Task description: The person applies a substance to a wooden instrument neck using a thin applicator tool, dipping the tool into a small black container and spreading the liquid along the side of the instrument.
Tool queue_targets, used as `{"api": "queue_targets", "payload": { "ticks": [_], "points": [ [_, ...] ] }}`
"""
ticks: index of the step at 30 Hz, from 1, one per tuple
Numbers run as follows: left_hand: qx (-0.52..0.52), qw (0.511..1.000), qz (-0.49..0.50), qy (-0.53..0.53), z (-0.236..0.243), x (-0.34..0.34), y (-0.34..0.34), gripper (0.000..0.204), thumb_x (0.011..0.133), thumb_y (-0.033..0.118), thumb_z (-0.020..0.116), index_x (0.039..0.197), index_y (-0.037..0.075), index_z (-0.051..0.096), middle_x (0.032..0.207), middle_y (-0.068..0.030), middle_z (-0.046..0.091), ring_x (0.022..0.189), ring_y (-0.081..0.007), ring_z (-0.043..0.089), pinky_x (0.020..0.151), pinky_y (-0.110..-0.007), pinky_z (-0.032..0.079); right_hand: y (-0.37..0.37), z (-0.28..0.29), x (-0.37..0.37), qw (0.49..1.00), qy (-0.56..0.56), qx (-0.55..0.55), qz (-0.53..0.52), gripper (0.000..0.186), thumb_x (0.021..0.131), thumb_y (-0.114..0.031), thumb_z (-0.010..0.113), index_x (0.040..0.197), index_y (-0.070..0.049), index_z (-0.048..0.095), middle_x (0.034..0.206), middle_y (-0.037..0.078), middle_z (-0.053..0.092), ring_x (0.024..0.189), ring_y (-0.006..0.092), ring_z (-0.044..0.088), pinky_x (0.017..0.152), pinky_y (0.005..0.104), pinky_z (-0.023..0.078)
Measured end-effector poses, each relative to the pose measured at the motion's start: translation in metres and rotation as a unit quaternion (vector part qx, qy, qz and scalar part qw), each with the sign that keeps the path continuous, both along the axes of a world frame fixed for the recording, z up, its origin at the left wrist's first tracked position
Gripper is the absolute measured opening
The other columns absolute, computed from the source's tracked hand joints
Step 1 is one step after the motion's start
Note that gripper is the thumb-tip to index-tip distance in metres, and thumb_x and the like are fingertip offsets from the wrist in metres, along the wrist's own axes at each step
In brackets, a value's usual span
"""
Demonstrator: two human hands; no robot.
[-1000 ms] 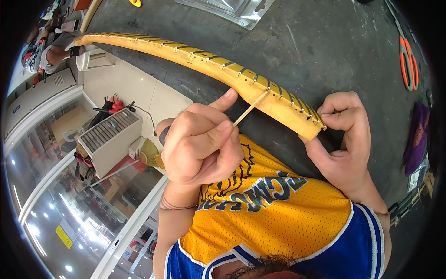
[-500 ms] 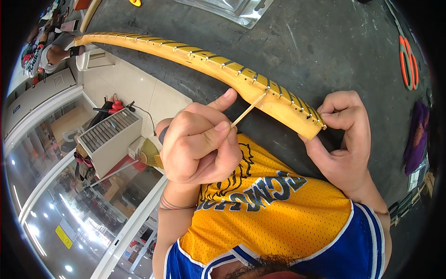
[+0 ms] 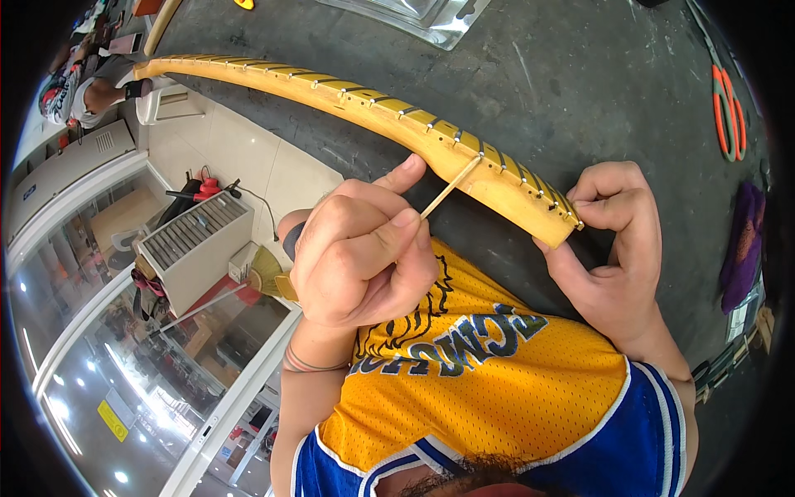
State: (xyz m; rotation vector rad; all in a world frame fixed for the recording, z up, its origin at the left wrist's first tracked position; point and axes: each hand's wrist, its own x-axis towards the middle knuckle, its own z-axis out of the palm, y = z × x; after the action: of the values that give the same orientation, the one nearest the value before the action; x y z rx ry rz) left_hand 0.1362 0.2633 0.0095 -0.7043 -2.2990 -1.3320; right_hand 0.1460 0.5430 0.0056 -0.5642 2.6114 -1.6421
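Note:
A pale wooden guitar neck (image 3: 373, 115) with metal frets and dark stripes across its fretboard stretches from the far left toward my right side. My left hand (image 3: 356, 257) pinches a thin wooden stick (image 3: 448, 190) between thumb and fingers. The stick's tip touches the neck's side edge, close to a fret end. Its lower end is hidden in my fist, and my left index finger reaches out against the neck's underside. With thumb and bent fingers, my right hand (image 3: 617, 236) grips the squared near end of the neck.
Orange-handled scissors (image 3: 729, 116) and a purple cloth (image 3: 744, 240) lie on the dark worktop (image 3: 604, 91) at right. Clear plastic packaging (image 3: 431, 21) is at the back. Beyond the left edge stand a grey-white box (image 3: 199, 240), a glass door (image 3: 157, 398) and another person (image 3: 95, 99).
My left hand has shifted slightly to the right, and the stick's tip has moved a little up and right along the neck's edge. My right hand stays in place.

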Motion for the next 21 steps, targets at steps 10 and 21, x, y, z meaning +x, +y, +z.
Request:
{"api": "queue_targets", "payload": {
  "ticks": [10, 21],
  "points": [
    [0.017, 1.000, 0.002, 0.001, -0.002, 0.001, 0.001, 0.031, 0.084, -0.019, 0.078, 0.104, 0.001, 0.065, 0.083, -0.0067, 0.062, 0.073, -0.0195, 0.072, 0.097, -0.051, 0.073, 0.000, 0.000, 0.000, 1.000, -0.001, 0.004, 0.004, 0.047, 0.086, 0.008, 0.090, 0.113, -0.008, 0.055, 0.116, 0.013, 0.063, 0.102, 0.0199, 0.064, 0.092, 0.0353, 0.052],
    [0.089, 0.995, 0.042, -0.001, -0.002, -0.007, -0.009, 0.022, 0.092, -0.015, 0.079, 0.107, -0.004, 0.068, 0.086, -0.0092, 0.066, 0.079, -0.0224, 0.074, 0.097, -0.055, 0.072, 0.000, -0.001, -0.002, 1.000, -0.002, 0.000, 0.002, 0.048, 0.085, 0.009, 0.089, 0.112, -0.008, 0.054, 0.115, 0.013, 0.063, 0.102, 0.0201, 0.063, 0.092, 0.0350, 0.052]
  ]
}}
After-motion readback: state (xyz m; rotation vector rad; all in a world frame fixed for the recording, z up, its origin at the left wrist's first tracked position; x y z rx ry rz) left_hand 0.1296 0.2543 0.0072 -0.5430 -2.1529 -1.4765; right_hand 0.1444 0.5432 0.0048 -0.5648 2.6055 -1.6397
